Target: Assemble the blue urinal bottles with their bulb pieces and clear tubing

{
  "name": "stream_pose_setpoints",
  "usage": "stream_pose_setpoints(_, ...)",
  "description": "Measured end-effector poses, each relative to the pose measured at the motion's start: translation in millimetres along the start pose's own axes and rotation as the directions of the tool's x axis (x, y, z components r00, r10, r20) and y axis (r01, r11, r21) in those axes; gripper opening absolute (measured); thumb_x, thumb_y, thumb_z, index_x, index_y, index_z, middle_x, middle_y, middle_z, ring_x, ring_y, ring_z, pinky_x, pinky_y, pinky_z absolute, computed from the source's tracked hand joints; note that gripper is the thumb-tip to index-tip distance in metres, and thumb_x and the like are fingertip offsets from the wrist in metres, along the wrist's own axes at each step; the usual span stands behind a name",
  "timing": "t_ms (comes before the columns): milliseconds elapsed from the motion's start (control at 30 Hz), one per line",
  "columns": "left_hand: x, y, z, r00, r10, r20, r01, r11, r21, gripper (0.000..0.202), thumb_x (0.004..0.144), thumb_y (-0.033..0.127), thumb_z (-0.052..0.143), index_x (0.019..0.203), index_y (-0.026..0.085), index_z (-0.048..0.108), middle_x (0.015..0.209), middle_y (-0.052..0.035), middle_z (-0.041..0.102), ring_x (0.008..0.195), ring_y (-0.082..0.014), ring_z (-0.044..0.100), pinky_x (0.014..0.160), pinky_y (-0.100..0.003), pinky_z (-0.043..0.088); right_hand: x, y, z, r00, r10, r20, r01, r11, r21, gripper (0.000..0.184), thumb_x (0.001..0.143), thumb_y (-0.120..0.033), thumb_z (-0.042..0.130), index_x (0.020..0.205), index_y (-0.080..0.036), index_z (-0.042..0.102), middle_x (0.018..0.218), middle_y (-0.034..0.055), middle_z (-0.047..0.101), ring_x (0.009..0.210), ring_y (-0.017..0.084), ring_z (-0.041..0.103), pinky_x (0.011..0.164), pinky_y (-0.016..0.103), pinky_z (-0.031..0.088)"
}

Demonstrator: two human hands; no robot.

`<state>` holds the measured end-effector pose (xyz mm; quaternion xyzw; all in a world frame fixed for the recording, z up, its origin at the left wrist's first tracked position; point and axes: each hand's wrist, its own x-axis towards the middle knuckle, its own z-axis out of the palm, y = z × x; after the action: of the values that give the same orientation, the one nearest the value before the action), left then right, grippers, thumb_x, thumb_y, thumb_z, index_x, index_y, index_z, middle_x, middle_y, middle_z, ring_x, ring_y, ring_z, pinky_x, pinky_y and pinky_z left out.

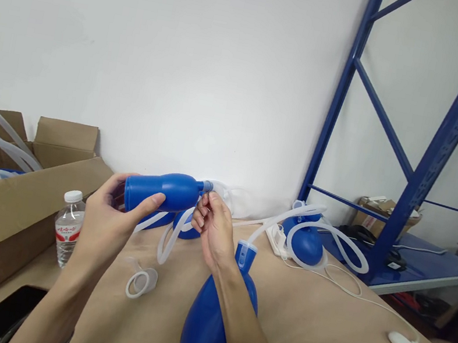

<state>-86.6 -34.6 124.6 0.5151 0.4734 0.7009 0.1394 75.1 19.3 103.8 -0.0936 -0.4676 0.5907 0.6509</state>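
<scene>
Centre of the frame, left hand: curled around a blue plastic bulb-shaped bottle, held up above the table.
Just right of it, right hand: fingertips pinching at the bottle's narrow neck.
Lower centre: a large round blue bulb on tan paper-covered table.
Lower left: open brown cardboard box, clear plastic water bottle beside it.

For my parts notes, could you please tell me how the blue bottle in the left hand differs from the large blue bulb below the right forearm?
The blue bottle lies nearly level in the left hand, while the blue bulb stands neck-up, unheld. The bottle is slim; the bulb is rounder and wider. Both are glossy blue.
</scene>
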Motion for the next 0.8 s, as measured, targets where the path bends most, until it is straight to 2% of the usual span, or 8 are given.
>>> stream_pose_setpoints(133, -2.5, 6.7, -0.6, 1.000, 0.013, -0.022, -0.012, 0.999, 0.044, 0.050, 0.063, 0.056, 0.088, 0.094, 0.021, 0.068, 0.082, -0.0006, 0.070, 0.079, -0.0219, 0.069, 0.066, -0.029, 0.059, 1.0, -1.9, -3.4, 1.000, -0.008, 0.004, 0.009, 0.997, -0.072, 0.039, 0.082, -0.052, 0.074, 0.076, -0.018, 0.056, 0.064, -0.0082, 0.040, 0.049, 0.004, 0.035, 0.045, 0.018, 0.020)
stream_pose_setpoints(267, -3.4, 3.4, 1.6, 0.998, 0.057, -0.026, -0.056, 0.997, 0.055, 0.055, 0.061, 0.055, 0.090, 0.099, 0.021, 0.067, 0.087, -0.0012, 0.071, 0.079, -0.0216, 0.068, 0.067, -0.030, 0.057, 2.0, -1.8, -5.0, 0.999, 0.035, -0.028, -0.036, 0.999, -0.032, 0.040, 0.080, -0.054, 0.077, 0.078, -0.018, 0.057, 0.064, -0.0079, 0.042, 0.048, 0.005, 0.038, 0.044, 0.018, 0.020)
stream_pose_setpoints(400, -3.5, 0.4, 2.8, 0.999, 0.053, -0.011, -0.052, 0.997, 0.065, 0.056, 0.062, 0.056, 0.090, 0.100, 0.022, 0.067, 0.088, -0.0010, 0.071, 0.079, -0.0211, 0.068, 0.066, -0.029, 0.056, 3.0, 1.2, -4.1, 0.999, 0.035, -0.023, -0.034, 0.999, 0.037, 0.038, 0.079, -0.051, 0.080, 0.079, -0.018, 0.060, 0.065, -0.0067, 0.046, 0.051, 0.006, 0.040, 0.045, 0.018, 0.027)
stream_pose_setpoints(567, -5.3, 3.5, 3.1, 1.000, 0.029, 0.001, -0.028, 0.993, 0.118, 0.053, 0.061, 0.057, 0.089, 0.093, 0.022, 0.067, 0.081, 0.0004, 0.069, 0.075, -0.0203, 0.067, 0.063, -0.028, 0.056, 6.0, 8.0, -4.3, 0.996, -0.071, -0.058, 0.075, 0.994, 0.082, 0.035, 0.079, -0.048, 0.082, 0.076, -0.019, 0.063, 0.069, -0.0042, 0.050, 0.059, 0.008, 0.045, 0.055, 0.020, 0.040)
stream_pose_setpoints(800, -4.3, 5.2, 6.4, 0.999, -0.031, 0.032, 0.028, 0.997, 0.073, 0.051, 0.062, 0.057, 0.087, 0.090, 0.020, 0.067, 0.080, -0.0006, 0.070, 0.076, -0.0217, 0.068, 0.063, -0.028, 0.056, 6.3, 9.8, -3.9, 0.988, -0.120, -0.099, 0.125, 0.991, 0.046, 0.033, 0.081, -0.048, 0.079, 0.076, -0.020, 0.063, 0.073, -0.0027, 0.053, 0.065, 0.011, 0.045, 0.061, 0.023, 0.045)
